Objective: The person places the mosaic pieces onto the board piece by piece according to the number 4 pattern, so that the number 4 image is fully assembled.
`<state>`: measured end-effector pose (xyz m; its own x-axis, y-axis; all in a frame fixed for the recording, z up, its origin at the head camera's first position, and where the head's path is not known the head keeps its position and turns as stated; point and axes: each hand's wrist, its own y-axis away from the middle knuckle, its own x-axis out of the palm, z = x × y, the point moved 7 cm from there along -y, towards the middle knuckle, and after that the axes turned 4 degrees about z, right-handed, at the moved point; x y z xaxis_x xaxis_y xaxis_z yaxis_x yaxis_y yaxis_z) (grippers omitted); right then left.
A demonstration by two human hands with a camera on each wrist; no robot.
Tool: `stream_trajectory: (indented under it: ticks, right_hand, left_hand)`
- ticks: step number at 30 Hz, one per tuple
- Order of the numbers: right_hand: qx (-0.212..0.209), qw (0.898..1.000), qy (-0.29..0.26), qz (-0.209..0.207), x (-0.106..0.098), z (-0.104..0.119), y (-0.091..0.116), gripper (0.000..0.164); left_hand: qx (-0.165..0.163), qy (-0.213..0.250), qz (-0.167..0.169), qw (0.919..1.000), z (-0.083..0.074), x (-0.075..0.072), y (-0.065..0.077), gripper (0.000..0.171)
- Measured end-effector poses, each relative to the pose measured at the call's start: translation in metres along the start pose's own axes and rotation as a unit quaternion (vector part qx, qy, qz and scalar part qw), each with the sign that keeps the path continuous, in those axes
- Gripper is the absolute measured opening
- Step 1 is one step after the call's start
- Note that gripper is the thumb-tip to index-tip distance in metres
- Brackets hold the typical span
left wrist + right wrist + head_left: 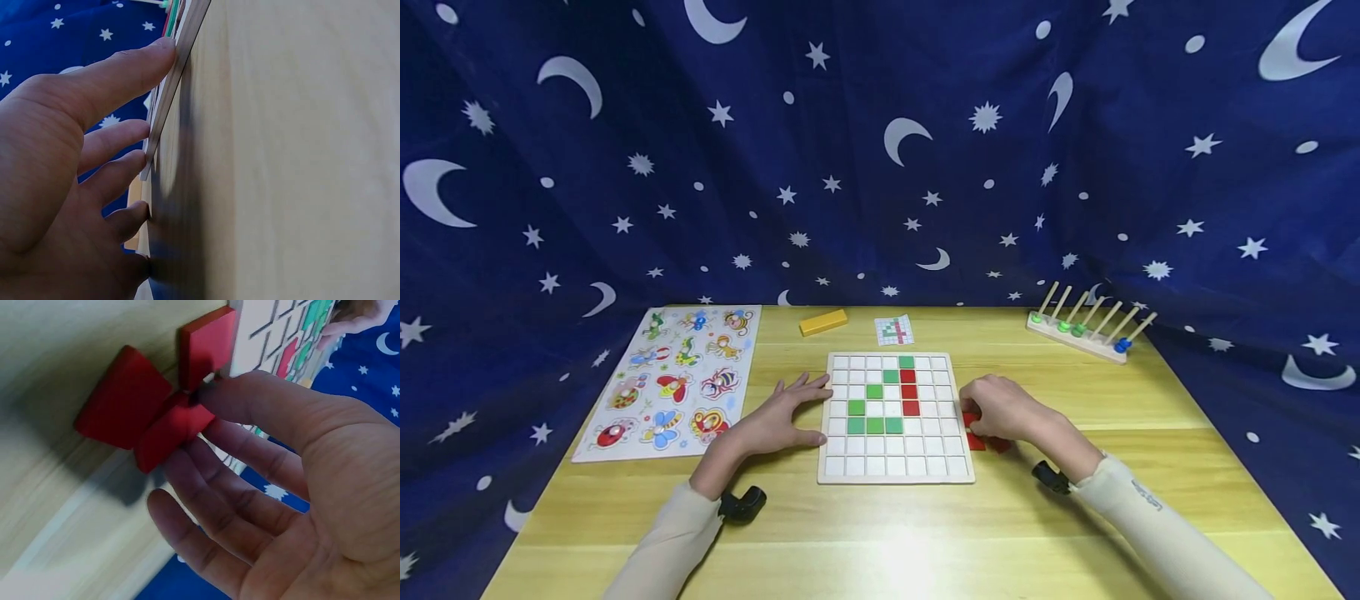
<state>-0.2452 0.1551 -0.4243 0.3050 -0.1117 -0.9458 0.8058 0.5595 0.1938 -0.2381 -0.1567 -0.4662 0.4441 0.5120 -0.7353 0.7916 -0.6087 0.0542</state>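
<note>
A white grid board [895,467] lies flat on the wooden table, with three red tiles [910,392] in a column and several green tiles [875,392] in its cells. My left hand [775,425] is spread at the board's left side, thumb and fingertips right at its edge. Close by the right edge, my right hand [1003,408] pinches a red tile [164,434] between thumb and fingers. Two more loose red tiles, one tilted tile [125,399] and one tile [208,349] against the board's edge, lie around it, partly under the hand in the head view.
A small pattern card [894,331] lies behind the board, with a yellow box [823,322] to its left. On the far left is an insect puzzle board [658,400]. A pegged wooden stand [1090,340] with green and blue beads sits at the back right, before a starry curtain.
</note>
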Motion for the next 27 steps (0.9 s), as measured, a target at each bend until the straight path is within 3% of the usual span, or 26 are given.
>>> stream_trajectory:
  ticks: [10,16,27]
  right_hand:
    - [-0.016,0.999,0.019,-0.032,-0.008,0.0,-0.003,0.019]
    - [-0.041,0.997,0.03,-0.057,-0.013,0.014,-0.006,0.017]
    - [-0.081,0.993,0.025,-0.078,-0.003,0.044,-0.017,0.022]
  left_hand:
    - [0.0,0.0,-0.001,1.0,0.002,0.001,-0.001,0.073]
    - [-0.001,0.003,-0.001,1.0,0.002,-0.001,0.001,0.073]
    - [0.001,0.005,-0.002,1.0,0.002,0.001,0.0,0.072]
